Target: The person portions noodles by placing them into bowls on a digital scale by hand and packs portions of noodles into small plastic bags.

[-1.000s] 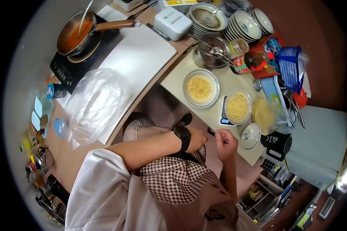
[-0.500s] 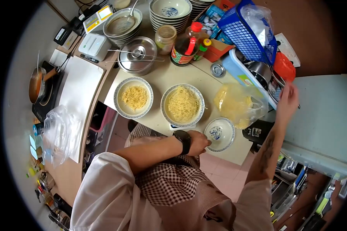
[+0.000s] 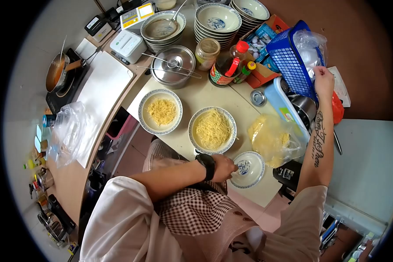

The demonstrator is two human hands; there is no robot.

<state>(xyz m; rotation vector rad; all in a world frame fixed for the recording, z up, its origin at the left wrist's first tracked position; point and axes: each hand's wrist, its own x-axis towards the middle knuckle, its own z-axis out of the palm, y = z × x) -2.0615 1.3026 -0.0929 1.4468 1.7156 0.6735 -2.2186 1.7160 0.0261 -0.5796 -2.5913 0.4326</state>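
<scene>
My left hand point(image 3: 224, 168) is closed at the left rim of a white bowl point(image 3: 254, 178) with a blue flower inside, fingertips over the edge. Just behind it sits a patterned bowl holding yellow noodles point(image 3: 215, 129). Another bowl point(image 3: 145, 118) with a smaller heap of noodles is farther left. My right hand point(image 3: 324, 81) reaches the blue mesh basket point(image 3: 288, 54), its fingers drawn together beside clear plastic bags point(image 3: 309, 48); what they pinch, if anything, is hidden. A clear bag of noodles point(image 3: 273, 135) lies right of the bowls.
Behind the bowls stand a lidded steel pot point(image 3: 172, 65) with tongs across it, a jar point(image 3: 207, 54), sauce bottles point(image 3: 227, 65) and bowl stacks point(image 3: 217, 24). A blue-white tub point(image 3: 279, 98) holds metalware. A pan point(image 3: 56, 74) sits on a cooker at left.
My right hand has moved up from beside the tub to the basket with the plastic bags. The left hand stays at the bowl rim. The whole view has shifted.
</scene>
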